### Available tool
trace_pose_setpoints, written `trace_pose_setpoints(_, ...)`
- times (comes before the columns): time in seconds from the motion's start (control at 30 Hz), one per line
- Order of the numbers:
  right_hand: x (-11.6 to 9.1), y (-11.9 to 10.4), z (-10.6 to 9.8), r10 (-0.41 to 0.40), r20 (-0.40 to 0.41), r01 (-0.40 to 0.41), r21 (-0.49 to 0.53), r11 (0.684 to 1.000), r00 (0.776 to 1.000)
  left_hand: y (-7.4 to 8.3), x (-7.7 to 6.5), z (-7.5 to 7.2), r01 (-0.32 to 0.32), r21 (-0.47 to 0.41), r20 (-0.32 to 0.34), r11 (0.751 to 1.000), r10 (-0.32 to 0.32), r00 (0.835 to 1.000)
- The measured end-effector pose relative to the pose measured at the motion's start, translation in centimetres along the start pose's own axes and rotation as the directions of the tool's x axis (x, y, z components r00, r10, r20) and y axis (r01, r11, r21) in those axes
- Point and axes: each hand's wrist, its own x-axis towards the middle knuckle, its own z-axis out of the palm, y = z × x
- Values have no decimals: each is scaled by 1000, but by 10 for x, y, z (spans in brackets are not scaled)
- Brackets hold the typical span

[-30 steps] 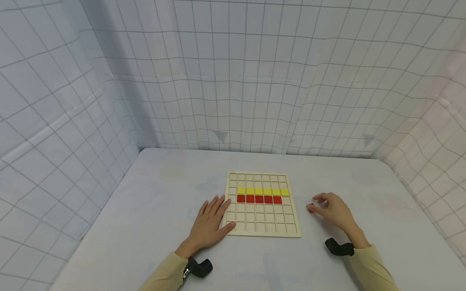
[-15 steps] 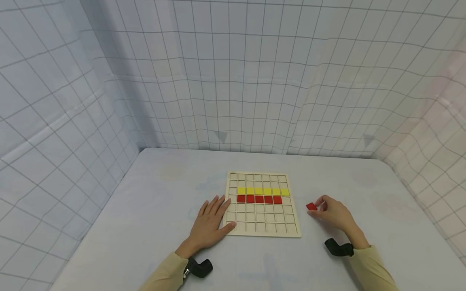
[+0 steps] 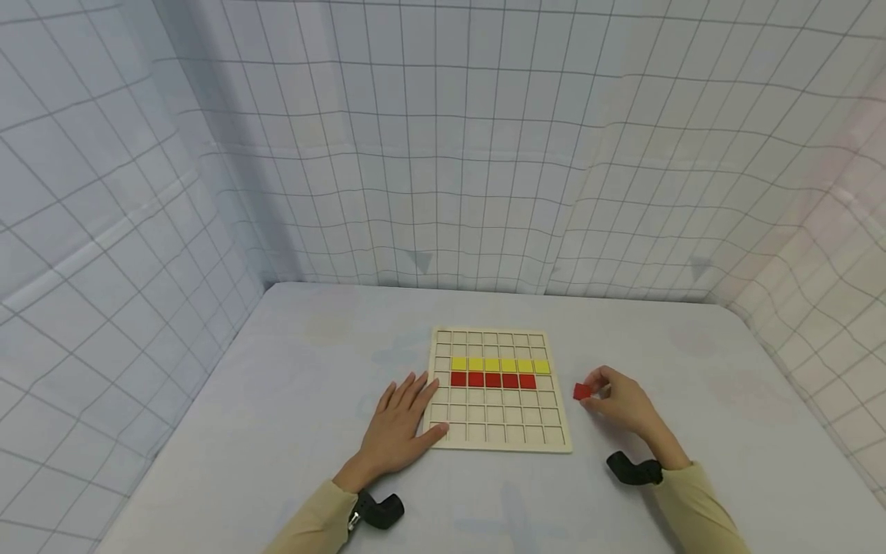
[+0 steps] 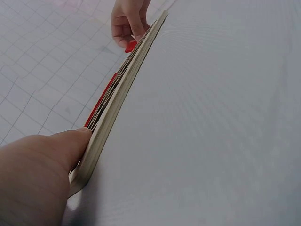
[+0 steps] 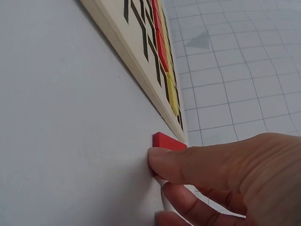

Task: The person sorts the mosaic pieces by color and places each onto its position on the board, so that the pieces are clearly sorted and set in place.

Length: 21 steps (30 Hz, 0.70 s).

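My right hand (image 3: 621, 399) pinches a red square tile (image 3: 582, 392) between thumb and fingers, just right of the pale grid board (image 3: 494, 435). In the right wrist view the red tile (image 5: 168, 141) shows its thickness, with the thumb against it and the board's edge beyond. Flat and spread, my left hand (image 3: 398, 428) rests at the board's left side, its thumb on the lower left corner. On the board lie a row of yellow tiles (image 3: 491, 365) and, right below, a shorter row of red tiles (image 3: 493, 379); the cell at that row's right end is bare.
The board lies on a white tabletop (image 3: 277, 415). Grid-patterned cloth walls (image 3: 443, 177) stand behind the table and at both sides. Each wrist carries a black camera mount, such as the left one (image 3: 384, 511).
The red tile, at first mostly hidden by my right fingers, now shows clearly in their pinch. My right hand has moved slightly left toward the board. My left hand stays still.
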Motion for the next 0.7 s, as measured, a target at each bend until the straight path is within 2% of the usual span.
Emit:
trace_pose_setpoints(0.43, 10, -10, 12, -42, -99, 48, 60, 997, 994, 0, -1, 0, 0, -1, 4, 1000, 0, 1000)
trace_pose_setpoints(0.7, 16, -13, 19, -101, -205, 121, 91, 988, 973, 0, 0, -1, 2, 1, 0, 1000, -2, 1000)
